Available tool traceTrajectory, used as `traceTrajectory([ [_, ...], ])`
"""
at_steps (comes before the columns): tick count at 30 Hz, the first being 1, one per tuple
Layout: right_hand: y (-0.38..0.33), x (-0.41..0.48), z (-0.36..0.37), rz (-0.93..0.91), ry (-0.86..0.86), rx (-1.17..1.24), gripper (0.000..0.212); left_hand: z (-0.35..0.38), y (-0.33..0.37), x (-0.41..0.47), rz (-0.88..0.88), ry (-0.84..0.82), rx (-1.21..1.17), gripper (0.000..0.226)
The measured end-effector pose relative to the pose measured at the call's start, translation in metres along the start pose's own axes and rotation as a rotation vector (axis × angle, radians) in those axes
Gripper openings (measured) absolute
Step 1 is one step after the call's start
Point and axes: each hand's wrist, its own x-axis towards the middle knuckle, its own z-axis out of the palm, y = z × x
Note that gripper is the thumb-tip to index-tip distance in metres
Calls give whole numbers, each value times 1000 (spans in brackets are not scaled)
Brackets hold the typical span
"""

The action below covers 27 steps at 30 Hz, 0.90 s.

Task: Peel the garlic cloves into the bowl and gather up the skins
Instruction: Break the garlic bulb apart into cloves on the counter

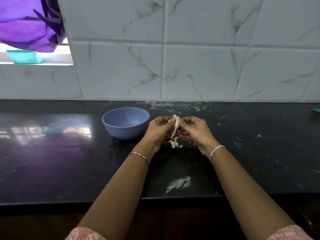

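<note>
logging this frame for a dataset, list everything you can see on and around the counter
bowl: one, lavender blue, on the counter left of the hands
garlic clove: one, white, pinched between both hands, skin hanging down
garlic bits: small pile, white, on the counter below the hands; skins or cloves, cannot tell
counter: one, glossy black, flecked with white
smear: one, whitish, near the counter's front edge
wall tiles: several, white marbled, behind the counter
cloth: one, purple, top left
tub: one, teal, on the sill under the cloth
bangle: one, silver, left wrist
thread band: one, white, right wrist
left hand: pinches the clove
right hand: pinches the clove
</note>
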Motion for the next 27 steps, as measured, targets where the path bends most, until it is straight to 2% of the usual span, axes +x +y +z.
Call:
traceTrajectory([
  [4, -3, 1, 0, 61, 92, 136, 8, 2, 3, -4, 30, -12, -3, 29],
  [8, -2, 2, 0, 122, 49, 244, 7, 2, 2, -4, 61, 23, 70, 36],
  [18, 0, 2, 2, 191, 77, 245, 13, 4, 3, -6, 13, 22, 57, 27],
  [27, 4, 3, 6, 98, 110, 157, 17, 6, 1, -3, -5, 128, 199, 29],
])
